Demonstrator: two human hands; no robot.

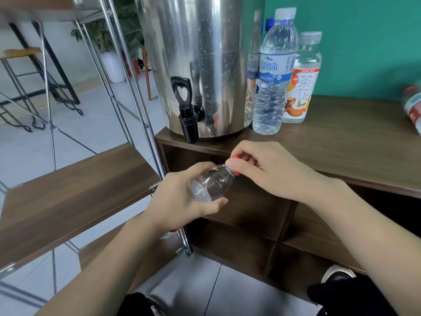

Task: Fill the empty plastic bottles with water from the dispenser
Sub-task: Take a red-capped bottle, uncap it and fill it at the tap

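Red cap (235,158); clear bottle (213,183); steel dispenser (200,53), black tap (185,110); teal wall (364,42); blue-labelled bottle (274,74); possibly red-labelled bottle (413,108), blurred.

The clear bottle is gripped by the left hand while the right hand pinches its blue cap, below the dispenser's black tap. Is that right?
Not quite: the cap is red, not blue, as the head view shows. The rest holds: the left hand grips the clear bottle, the right hand pinches its cap, below the dispenser's black tap.

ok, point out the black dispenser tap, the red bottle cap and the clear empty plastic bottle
black dispenser tap (188,124), head view, on the spout.
red bottle cap (236,156), head view, top edge showing between the fingers.
clear empty plastic bottle (211,184), head view, mid-body.
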